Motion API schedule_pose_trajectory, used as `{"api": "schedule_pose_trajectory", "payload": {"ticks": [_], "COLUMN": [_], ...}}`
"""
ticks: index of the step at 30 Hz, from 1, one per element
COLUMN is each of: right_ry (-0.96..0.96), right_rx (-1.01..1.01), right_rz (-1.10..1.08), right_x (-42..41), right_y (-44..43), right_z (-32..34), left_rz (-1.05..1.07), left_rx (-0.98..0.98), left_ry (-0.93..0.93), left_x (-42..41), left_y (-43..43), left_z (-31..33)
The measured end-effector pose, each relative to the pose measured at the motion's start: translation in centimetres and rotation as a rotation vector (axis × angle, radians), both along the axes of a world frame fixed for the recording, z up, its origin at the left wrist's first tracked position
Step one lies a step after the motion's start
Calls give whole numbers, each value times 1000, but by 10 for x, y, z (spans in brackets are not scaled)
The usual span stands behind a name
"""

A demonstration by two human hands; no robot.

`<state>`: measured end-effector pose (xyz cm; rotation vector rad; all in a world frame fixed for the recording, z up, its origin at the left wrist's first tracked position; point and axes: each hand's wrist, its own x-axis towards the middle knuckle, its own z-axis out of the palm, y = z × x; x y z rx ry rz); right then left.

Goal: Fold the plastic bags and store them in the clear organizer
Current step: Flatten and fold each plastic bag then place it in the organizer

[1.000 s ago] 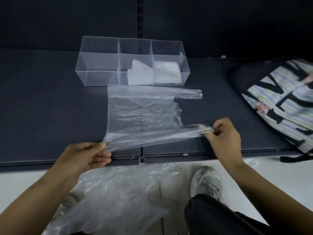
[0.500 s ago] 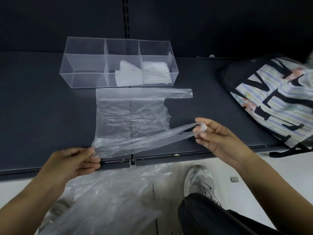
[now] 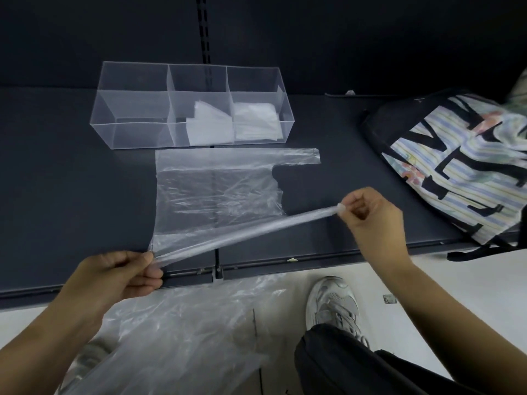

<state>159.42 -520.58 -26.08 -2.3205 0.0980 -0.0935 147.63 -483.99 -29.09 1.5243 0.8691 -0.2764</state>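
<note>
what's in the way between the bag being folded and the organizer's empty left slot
Nothing visible. The plastic bag lies on the shelf in front of the clear organizer, whose top is open and whose left compartment is empty. The left hand and right hand pinch its near edge. The backpack sits off to the right.

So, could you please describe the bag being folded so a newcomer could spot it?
On the dark shelf, just before the clear organizer, a plastic bag lies spread flat. Its near edge is lifted between the left hand and right hand. Unlike the folded bags in the organizer and the crumpled plastic on the floor, it is unfolded and held.
</note>
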Motion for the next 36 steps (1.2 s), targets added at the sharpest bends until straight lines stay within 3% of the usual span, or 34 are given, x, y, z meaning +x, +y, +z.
{"api": "schedule_pose_trajectory", "payload": {"ticks": [1,3,7,9,14,21,24,28,30,36], "right_ry": [-96,-109,255,419,488,323,249,265,283,256], "right_rx": [-86,0,459,552,209,-18,30,329,335,-275], "right_rz": [-45,-156,-288,-275,63,-27,-92,-163,-170,-140], "right_x": [-1,1,7,5,-3,-13,-7,-5,-7,-11], "right_y": [-2,-11,-20,-21,-24,-7,-4,-4,-6,-20], "right_z": [-3,-8,-9,-6,2,-8,-13,-17,-19,-10], "left_rz": [-3,-7,-21,-25,-20,-25,-35,-74,-91,-283], "left_rx": [11,36,66,73,79,106,109,160,191,383], "left_ry": [-3,-7,-7,-5,-6,0,3,-3,0,90], "left_x": [0,0,-2,-2,-3,-3,-3,-3,-3,-7], "left_y": [0,-1,0,0,0,-2,-4,-5,-7,-15], "left_z": [0,0,0,0,-1,-1,1,2,2,10]}}
